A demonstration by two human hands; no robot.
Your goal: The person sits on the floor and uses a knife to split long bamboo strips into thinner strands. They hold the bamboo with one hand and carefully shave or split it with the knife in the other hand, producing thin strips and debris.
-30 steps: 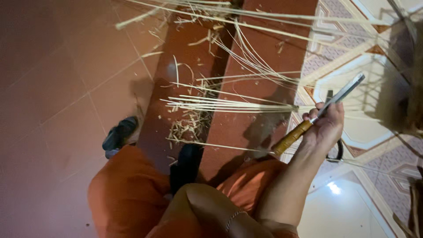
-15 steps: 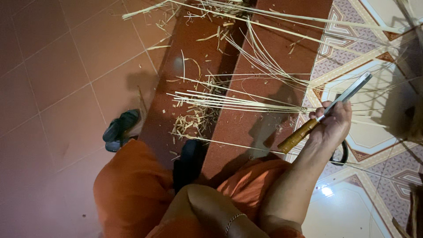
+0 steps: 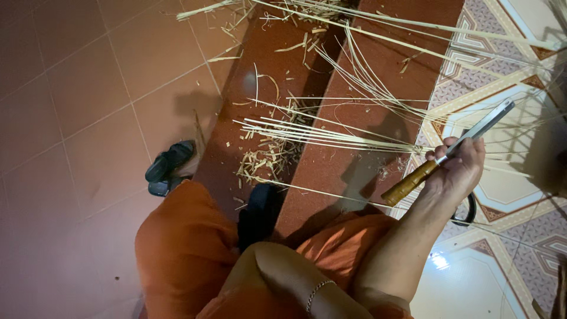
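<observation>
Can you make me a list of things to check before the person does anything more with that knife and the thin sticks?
1. Right hand wrapped firmly round the knife at its wooden handle: ok.
2. Blade pointing away from the body, up and to the right: ok.
3. Left hand away from the blade: cannot tell, only the forearm with a bracelet shows.
4. Bundle of thin strips lying within reach on the red step: ok.
5. Floor tidy near the feet: not ok, shavings are scattered beside the dark sandal.
6. Enough light on the work: cannot tell, shadows cover parts of it.
</observation>
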